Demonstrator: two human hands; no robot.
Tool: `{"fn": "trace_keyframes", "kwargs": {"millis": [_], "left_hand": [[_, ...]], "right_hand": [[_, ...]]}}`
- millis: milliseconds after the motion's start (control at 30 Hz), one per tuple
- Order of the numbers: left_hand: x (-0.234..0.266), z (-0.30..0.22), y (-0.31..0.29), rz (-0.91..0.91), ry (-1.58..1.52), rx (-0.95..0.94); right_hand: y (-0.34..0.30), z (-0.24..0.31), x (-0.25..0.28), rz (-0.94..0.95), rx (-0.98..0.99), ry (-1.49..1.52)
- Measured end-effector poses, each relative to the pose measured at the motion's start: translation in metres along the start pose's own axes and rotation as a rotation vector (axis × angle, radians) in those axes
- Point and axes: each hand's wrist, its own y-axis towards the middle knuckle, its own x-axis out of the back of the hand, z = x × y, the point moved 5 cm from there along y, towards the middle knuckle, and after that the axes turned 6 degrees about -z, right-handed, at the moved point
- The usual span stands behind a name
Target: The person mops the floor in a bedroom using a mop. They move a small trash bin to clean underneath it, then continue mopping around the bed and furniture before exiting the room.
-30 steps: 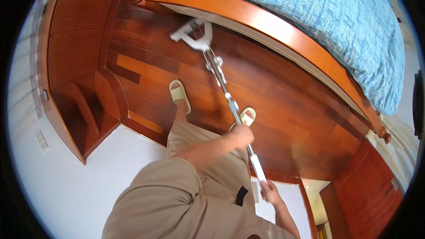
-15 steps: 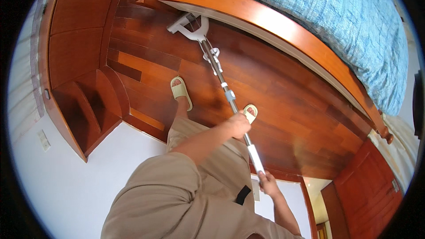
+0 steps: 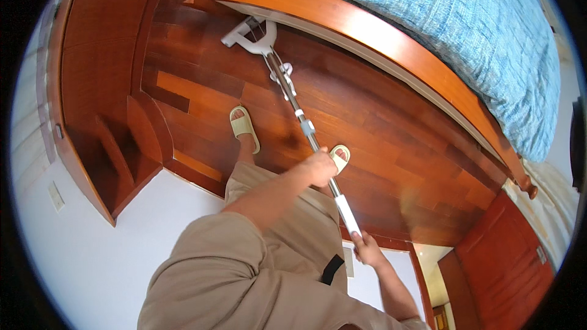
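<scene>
A sponge mop with a white frame and a long metal pole slants across the wooden floor. Its head rests at the far left, close against the bottom of the bed's footboard, and its underside is hidden. My left hand is wrapped around the middle of the pole. Lower down, my right hand grips the white handle sleeve near the pole's end.
A bed with a wooden footboard and a blue textured cover spans the far side. Wooden shelving stands on the left, a reddish door at the right. My feet in pale slippers stand beside the pole.
The mop head has slid slightly left along the footboard, and both hands have shifted a little left with the pole. The whole view has moved slightly too.
</scene>
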Motion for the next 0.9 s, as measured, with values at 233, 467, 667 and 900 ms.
{"fn": "trace_keyframes", "kwargs": {"millis": [233, 467, 667, 900], "left_hand": [[-0.048, -0.155, 0.002, 0.049, -0.125, -0.148], [-0.008, -0.147, -0.072, -0.217, -0.284, -0.181], [0.007, -0.005, -0.167, -0.405, -0.219, -0.019], [0.086, 0.235, -0.274, -0.018, 0.164, 0.175]], "right_hand": [[-0.127, -0.105, 0.026, -0.087, -0.242, 0.155], [-0.184, -0.087, 0.008, 0.081, -0.352, -0.272], [-0.136, 0.084, -0.09, -0.014, 0.032, -0.194], [-0.008, 0.275, -0.232, -0.04, 0.192, -0.085]]}}
